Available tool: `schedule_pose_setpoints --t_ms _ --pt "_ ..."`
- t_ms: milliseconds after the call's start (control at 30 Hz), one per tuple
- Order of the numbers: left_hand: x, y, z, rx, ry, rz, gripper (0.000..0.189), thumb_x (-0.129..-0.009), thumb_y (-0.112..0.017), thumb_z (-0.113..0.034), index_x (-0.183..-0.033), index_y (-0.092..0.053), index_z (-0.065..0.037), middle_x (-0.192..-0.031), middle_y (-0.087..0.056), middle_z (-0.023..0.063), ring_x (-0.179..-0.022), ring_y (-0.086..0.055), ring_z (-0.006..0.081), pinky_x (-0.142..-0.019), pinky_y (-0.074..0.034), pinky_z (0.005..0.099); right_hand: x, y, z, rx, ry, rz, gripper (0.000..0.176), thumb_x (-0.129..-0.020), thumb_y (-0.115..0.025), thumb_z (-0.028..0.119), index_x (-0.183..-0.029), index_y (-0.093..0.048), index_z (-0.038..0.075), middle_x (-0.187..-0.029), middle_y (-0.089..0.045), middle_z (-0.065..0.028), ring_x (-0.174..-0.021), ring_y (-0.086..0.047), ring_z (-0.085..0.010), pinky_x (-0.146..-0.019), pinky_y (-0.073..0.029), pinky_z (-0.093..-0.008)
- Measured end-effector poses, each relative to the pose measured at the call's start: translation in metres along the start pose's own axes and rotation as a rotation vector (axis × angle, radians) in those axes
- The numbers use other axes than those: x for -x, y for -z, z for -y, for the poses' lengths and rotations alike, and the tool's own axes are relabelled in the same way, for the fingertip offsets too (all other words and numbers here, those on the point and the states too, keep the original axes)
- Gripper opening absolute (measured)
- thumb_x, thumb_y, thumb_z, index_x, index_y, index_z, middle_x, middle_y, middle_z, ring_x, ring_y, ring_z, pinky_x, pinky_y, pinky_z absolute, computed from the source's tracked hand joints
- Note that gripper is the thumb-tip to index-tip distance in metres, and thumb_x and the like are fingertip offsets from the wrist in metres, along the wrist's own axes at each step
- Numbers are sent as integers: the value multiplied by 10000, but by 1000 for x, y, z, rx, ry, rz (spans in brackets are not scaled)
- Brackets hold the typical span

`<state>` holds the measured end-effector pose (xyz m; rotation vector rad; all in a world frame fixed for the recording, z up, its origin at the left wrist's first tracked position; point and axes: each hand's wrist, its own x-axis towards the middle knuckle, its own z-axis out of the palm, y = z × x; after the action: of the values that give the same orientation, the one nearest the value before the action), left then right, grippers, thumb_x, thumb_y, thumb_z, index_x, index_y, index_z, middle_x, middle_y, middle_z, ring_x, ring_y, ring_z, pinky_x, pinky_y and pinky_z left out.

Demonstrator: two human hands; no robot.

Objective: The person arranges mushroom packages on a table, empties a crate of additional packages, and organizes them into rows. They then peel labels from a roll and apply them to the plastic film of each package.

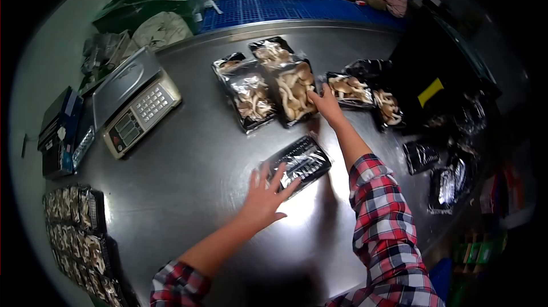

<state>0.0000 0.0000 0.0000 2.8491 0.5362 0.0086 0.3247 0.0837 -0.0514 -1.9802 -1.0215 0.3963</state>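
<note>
My left hand (265, 198) has its fingers spread at the near left edge of a wrapped black tray (301, 161), which lies underside up on the metal table. Further forward, my right hand (325, 102) reaches between an uncovered-looking tray of brown mushrooms (294, 93) and a smaller mushroom tray (349, 89); its fingertips are near the first one's right edge, and whether they grip it cannot be made out. Left of these lies a film-wrapped mushroom tray (250, 95), with another mushroom pack (272, 51) behind. One more pack (389, 107) leans at the right.
A scale (140, 104) stands on the left, beside a dark box (61, 130). Stacked mushroom packs (77, 238) fill the near left corner. On the right are a black crate (442, 73) and wrapped black trays (421, 156). Two people sit beyond the blue pallets (257, 10).
</note>
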Motion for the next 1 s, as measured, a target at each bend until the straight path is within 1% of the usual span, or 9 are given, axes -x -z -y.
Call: schedule_pose_setpoints --t_ms 100,200,400,500,600,733,833,933,1000 --pt "-59 -21 9 76 100 -270 974 -499 -805 -286 -1357 -343 -308 -1424 -242 178 -1238 -261 484 -915 -323 588 -25 -28 -16 221 132 -172 509 -779 -601 442 -998 -555 -15 -864 -613 -171 -825 -589 -257 -739 -456 -354" --pt "-69 -38 32 257 -14 -587 653 -577 -658 -89 -1204 -501 -180 -1249 -414 244 -1009 -480 404 -824 -412 469 -6 -16 -36 569 295 253 320 -818 -523 290 -974 -595 20 -877 -607 -136 -774 -566 -259 -718 -441 -366" --pt "6 -22 3 509 243 -411 662 -606 -624 -151 -1246 -455 -175 -1106 -497 168 -891 -535 344 -751 -458 428 77 -9 -30 -590 -183 93 179 -855 -523 159 -705 -461 84 -594 -422 12 -497 -401 -79 -438 -367 -248" --pt "117 -19 12 1363 381 -208 720 -662 -683 -172 -1319 -400 -87 -1150 -555 120 -949 -586 239 -811 -476 342 118 -11 -34 -825 -270 89 158 -853 -513 137 -715 -451 94 -551 -364 27 -439 -334 -84 -426 -350 -249" --pt "270 -6 12 1919 916 -201 680 -713 -684 -185 -1302 -393 -11 -1159 -523 142 -1025 -538 239 -877 -445 344 186 -29 -4 -957 -487 78 121 -841 -513 132 -735 -461 106 -554 -372 33 -430 -330 -75 -399 -342 -245" --pt "476 -40 0 2196 1660 -826 260 -727 -633 -164 -961 -612 -53 -894 -627 84 -841 -605 211 -795 -501 345 271 -67 73 -918 -666 310 136 -827 -501 132 -702 -454 104 -543 -379 27 -410 -333 -75 -364 -340 -248" --pt "569 -6 -2 1713 1711 -993 347 -722 -655 -295 -989 -607 -80 -871 -627 68 -779 -609 213 -710 -498 356 320 -121 123 -845 -683 570 134 -797 -488 99 -672 -440 88 -525 -396 2 -374 -343 -97 -339 -378 -274" --pt "585 41 0 283 2074 -457 575 -737 -664 -348 -1135 -493 30 -943 -628 162 -849 -617 300 -754 -482 359 369 -188 192 -736 -634 838 128 -783 -461 68 -668 -416 101 -516 -399 15 -355 -343 -81 -317 -390 -273" --pt "589 24 7 -196 1759 -548 697 -682 -700 -441 -1207 -474 -43 -1195 -505 204 -1103 -472 374 -916 -379 441 405 -239 227 -755 -646 970 128 -767 -462 49 -655 -410 87 -505 -402 5 -345 -344 -84 -309 -395 -272"
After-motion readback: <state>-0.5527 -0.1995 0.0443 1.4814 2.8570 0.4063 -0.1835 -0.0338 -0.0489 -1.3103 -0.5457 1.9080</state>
